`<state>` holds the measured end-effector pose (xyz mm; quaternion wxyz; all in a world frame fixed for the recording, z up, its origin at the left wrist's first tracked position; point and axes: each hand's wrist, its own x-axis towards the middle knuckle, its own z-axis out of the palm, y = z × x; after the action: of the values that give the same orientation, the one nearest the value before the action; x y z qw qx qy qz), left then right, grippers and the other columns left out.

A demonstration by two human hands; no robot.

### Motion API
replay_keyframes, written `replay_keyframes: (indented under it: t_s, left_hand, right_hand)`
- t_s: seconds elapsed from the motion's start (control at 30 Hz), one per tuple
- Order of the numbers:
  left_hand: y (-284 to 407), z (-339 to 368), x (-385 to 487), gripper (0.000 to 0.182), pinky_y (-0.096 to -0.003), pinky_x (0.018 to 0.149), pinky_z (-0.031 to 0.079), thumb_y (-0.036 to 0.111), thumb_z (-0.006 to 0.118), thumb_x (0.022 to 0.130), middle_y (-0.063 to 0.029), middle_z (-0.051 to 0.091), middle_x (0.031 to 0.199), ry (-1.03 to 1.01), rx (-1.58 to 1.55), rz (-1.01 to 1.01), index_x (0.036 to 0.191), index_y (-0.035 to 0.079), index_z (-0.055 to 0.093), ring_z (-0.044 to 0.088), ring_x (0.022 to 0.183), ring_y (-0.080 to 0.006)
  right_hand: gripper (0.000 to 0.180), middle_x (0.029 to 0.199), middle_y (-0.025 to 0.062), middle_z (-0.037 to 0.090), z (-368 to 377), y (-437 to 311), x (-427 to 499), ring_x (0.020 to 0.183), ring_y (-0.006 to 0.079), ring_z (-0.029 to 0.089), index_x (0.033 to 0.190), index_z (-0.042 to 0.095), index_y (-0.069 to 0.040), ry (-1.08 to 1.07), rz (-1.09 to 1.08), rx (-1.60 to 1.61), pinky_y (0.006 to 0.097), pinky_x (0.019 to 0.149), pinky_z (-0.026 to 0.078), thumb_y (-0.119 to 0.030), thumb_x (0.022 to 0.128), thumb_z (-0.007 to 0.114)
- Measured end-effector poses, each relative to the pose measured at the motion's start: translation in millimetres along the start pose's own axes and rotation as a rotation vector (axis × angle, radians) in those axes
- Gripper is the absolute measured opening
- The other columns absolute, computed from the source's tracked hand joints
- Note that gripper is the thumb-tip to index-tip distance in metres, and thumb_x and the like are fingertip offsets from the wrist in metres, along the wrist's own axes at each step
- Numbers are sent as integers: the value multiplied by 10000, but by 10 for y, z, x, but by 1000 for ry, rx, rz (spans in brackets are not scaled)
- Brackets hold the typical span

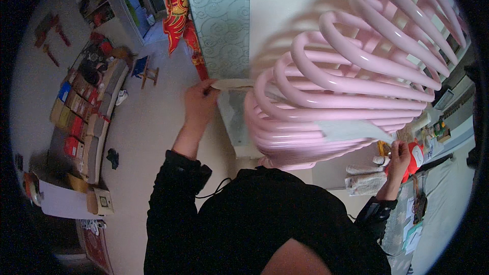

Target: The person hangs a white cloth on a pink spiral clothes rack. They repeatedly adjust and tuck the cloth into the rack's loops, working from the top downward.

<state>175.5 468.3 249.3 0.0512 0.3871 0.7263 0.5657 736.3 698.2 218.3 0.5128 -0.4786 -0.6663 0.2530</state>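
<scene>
A tall radiator (pixel 355 99) of glossy pink curved tubes stands before me, close to my chest. My left hand (pixel 200 101) pinches one end of a pale cloth strip (pixel 233 84) at the radiator's left side. At the right, my right hand (pixel 399 156) grips the tapered end of a white cloth length (pixel 347 130) that lies across the front of the lower tubes. Between the two visible parts the tubes hide the cloth, so I cannot tell for sure that it is one piece. Both lengths look pulled out towards the hands.
A patterned glass panel (pixel 219 26) with a red and gold hanging ornament (pixel 176 7) stands behind the left hand. To the far left is a sofa (pixel 91 152) holding several boxes, near a small wooden stool (pixel 147 70). On the right, a red plush toy (pixel 414 156) sits beside cluttered furniture.
</scene>
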Motion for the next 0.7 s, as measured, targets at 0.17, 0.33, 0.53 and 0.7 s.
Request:
replay_keyframes:
  t_s: [0.17, 0.33, 0.53, 0.7]
  left_hand:
    - [35, 410, -30, 300, -295, 681, 507, 138, 690, 876, -100, 720, 813, -119, -120, 47, 1145, 9, 719, 628, 716, -132]
    - [-382, 595, 17, 308, -362, 712, 527, 191, 663, 869, -144, 748, 908, -124, 63, 81, 1129, 41, 732, 703, 804, -249]
    - [-676, 726, -47, 287, -391, 744, 538, 303, 663, 888, -172, 733, 973, -381, 443, 336, 1016, 46, 689, 705, 885, -295]
    - [-725, 720, -82, 339, -399, 754, 534, 373, 643, 921, -164, 729, 991, -320, 219, 181, 1066, 69, 676, 697, 899, -311]
  right_hand:
    - [204, 757, -1, 597, -206, 249, 214, 677, 82, 507, 947, 651, -8, 65, 128, -171, 253, 597, 423, -207, 989, 634]
    - [175, 733, -37, 536, 79, 89, -112, 661, 64, 495, 913, 623, -42, -9, -61, -90, 243, 583, 413, -200, 976, 664]
    - [186, 740, -29, 553, 46, -22, 42, 646, 70, 503, 947, 632, -16, 109, 45, -128, 242, 572, 402, -198, 986, 635]
    - [236, 817, 116, 684, 51, -164, 330, 737, 194, 619, 965, 666, 6, 205, -1, -396, 338, 725, 503, -230, 956, 662]
